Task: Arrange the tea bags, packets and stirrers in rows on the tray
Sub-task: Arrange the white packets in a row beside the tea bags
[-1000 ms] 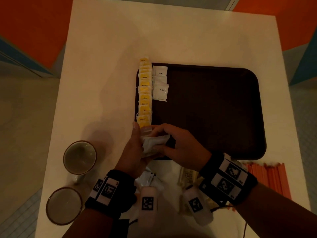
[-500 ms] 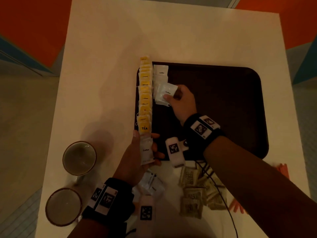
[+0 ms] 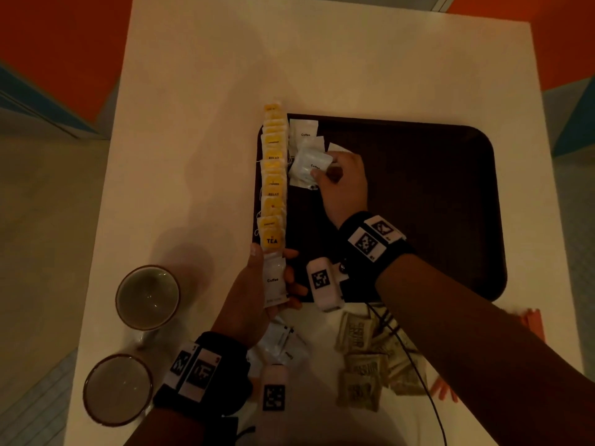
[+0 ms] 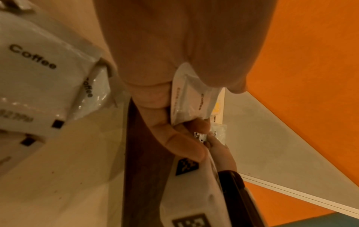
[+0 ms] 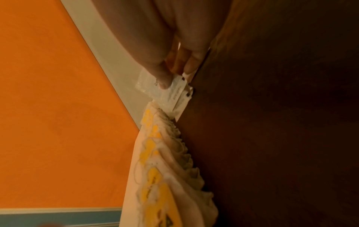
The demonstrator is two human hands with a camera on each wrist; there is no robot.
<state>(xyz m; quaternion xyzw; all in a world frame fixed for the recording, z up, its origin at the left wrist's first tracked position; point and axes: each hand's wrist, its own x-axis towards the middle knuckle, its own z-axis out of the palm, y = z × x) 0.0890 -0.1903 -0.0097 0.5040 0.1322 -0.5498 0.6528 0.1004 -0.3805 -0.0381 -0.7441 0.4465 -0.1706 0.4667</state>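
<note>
While the right hand (image 3: 343,185) reaches over the tray (image 3: 434,204) near its far left corner, its thumb and fingers pinch a white coffee packet (image 3: 309,167) that overlaps the short row of coffee packets (image 3: 302,132) lying there; the right wrist view shows the same pinch (image 5: 175,88), though the packet's print is too blurred to read. Along the tray's left edge runs a long overlapping row of yellow tea bags (image 3: 273,178), its far end passing beyond the tray's rim onto the table (image 3: 199,123). At the tray's near left corner the left hand (image 3: 257,294) holds another coffee packet (image 3: 273,281) upright, fingers curled round it, and the left wrist view shows that grip (image 4: 194,98) from below. Near the table's front edge, partly hidden by the wrist and its camera, lies a loose pile of white packets (image 3: 283,342); beside it are tan packets (image 3: 363,358) whose lettering cannot be made out. Orange stirrers (image 3: 533,320) at the table's right edge are mostly covered by the right forearm. Two cups (image 3: 146,297) stand by the left edge, the nearer one dim.
</note>
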